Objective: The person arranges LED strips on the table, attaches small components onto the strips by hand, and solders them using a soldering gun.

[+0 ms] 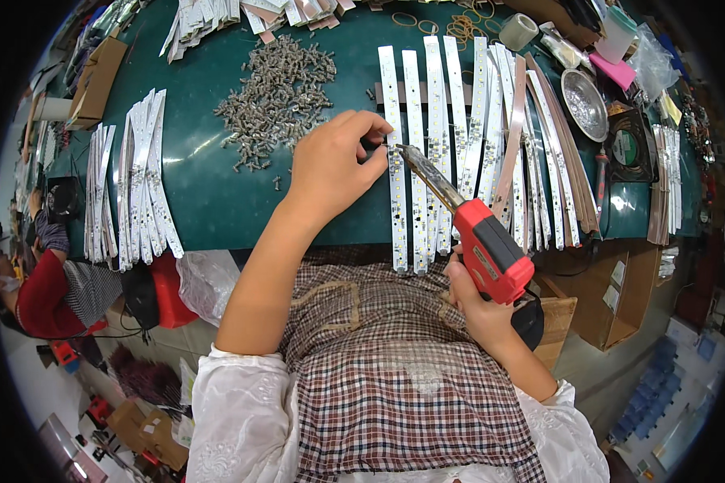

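My right hand (481, 310) is wrapped round the grip of a red and black soldering gun (495, 251). The gun's long metal barrel slants up to the left, its tip at the leftmost LED strip (397, 193). Beside that tip, the thumb and forefinger of my left hand (338, 165) are pinched together at the strip's left edge. What they hold is too small and hidden to make out. More white LED strips (419, 185) lie side by side to the right, dotted with small parts. Left of my fingers spreads a pile of small metal parts (278, 97).
Bundles of strips (142, 177) lie at the table's left. Rubber bands (467, 28) and a tape roll (518, 32) sit at the back. On the right are a metal dish (585, 105), a black fan (630, 146) and an open carton (620, 298) below. Another person (44, 294) is at far left.
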Tool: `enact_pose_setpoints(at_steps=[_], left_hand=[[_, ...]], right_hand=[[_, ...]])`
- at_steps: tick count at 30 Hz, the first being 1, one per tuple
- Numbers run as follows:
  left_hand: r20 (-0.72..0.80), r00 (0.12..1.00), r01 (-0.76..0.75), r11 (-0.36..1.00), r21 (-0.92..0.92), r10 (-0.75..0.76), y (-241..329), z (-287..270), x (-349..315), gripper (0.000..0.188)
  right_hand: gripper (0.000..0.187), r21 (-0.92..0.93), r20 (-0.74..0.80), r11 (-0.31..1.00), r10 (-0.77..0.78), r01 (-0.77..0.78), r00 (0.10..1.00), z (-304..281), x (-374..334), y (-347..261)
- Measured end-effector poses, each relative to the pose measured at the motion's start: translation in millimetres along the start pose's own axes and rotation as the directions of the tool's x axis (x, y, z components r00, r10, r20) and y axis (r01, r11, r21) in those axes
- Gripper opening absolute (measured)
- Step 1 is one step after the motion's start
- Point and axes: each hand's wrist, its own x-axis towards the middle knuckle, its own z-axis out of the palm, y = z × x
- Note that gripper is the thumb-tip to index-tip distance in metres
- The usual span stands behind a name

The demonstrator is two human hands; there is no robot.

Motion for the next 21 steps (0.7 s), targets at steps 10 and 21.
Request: enact_pose_setpoints(at_steps=[10, 21], left_hand=[[0.003, 1.000, -0.031, 0.999, -0.025, 0.031, -6.1, 1.9, 1.0, 0.026], [0.005, 0.997, -0.076, 0.997, 0.026, 0.076, -8.6, 4.4, 2.7, 0.026]], right_hand=[[0.012, -0.021, -0.036, 1.000, 0.005, -0.006, 0.999, 8.7, 3.1, 8.1], [0.015, 0.054, -0.092, 0.989, 0.145, -0.141, 0.985, 9.2, 5.0, 0.6]])
